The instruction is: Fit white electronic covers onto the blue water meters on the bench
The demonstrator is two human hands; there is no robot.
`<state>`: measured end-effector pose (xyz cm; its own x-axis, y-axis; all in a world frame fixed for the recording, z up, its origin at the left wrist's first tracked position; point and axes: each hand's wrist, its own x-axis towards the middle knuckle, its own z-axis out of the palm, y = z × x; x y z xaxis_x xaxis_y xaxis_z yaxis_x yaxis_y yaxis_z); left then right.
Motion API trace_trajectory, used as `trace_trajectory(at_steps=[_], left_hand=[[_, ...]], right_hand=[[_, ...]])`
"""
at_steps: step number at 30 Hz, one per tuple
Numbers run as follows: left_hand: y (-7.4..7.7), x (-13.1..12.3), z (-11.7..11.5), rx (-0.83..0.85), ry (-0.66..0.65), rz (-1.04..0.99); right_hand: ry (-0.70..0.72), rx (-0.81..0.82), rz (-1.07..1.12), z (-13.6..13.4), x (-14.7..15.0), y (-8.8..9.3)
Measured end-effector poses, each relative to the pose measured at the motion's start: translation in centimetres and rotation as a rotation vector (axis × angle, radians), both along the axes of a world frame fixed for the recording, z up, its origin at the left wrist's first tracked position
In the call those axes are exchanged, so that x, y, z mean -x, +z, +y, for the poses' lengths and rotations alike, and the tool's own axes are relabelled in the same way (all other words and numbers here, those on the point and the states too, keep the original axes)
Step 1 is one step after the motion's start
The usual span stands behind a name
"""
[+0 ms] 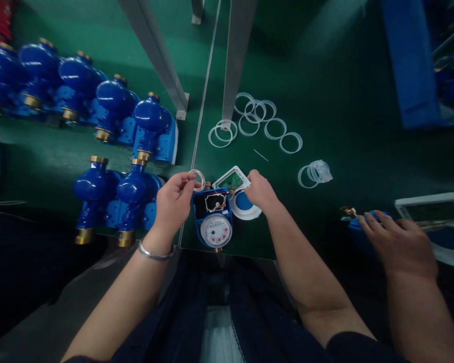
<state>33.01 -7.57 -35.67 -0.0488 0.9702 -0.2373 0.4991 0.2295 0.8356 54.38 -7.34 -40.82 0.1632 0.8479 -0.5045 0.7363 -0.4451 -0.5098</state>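
Observation:
Pinched between the fingers of my left hand (176,201) is a thin pale ring (202,176). My right hand (261,189) grips the edge of a white cover (245,212), which has a rectangular frame holding a green circuit board (230,181) and a round opening. Between my hands a blue water meter (197,222) lies with its dial (216,231) facing up. Wires show in its open dark compartment (214,202), just above the dial. The cover is tilted beside the meter's upper right, and some wires appear to run between them.
Several blue meter bodies (151,116) with brass ends stand at left. Clear rings (275,129) lie on the green table (325,101), with more rings (320,172) to the right. Metal posts (238,55) rise ahead. A co-worker's hand (399,242) and a blue crate (412,60) are at right.

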Motion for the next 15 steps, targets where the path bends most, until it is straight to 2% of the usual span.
trace_trajectory(at_steps=[2,4,7,9,11,15], left_hand=[[-0.9,-0.1,-0.4,-0.023,0.035,0.026],[-1.5,-0.1,-0.9,-0.012,0.039,-0.007],[-2.1,-0.1,-1.6,0.037,0.048,-0.109],[-2.2,0.1,-2.1,0.022,0.034,-0.091],[-2.4,0.3,-2.4,-0.073,-0.009,0.039],[-3.0,0.7,-2.7,-0.347,-0.205,0.274]], right_hand=[[-0.064,0.017,0.002,-0.4,-0.5,0.9],[-0.215,-0.001,0.077,-1.4,-0.8,2.1],[-0.531,-0.047,0.47,-3.7,-0.9,4.1],[-0.662,-0.018,0.773,-5.4,-0.6,5.0],[-0.716,0.061,0.963,-6.9,-0.2,5.4],[-0.698,0.152,1.104,-8.6,0.5,4.4]])
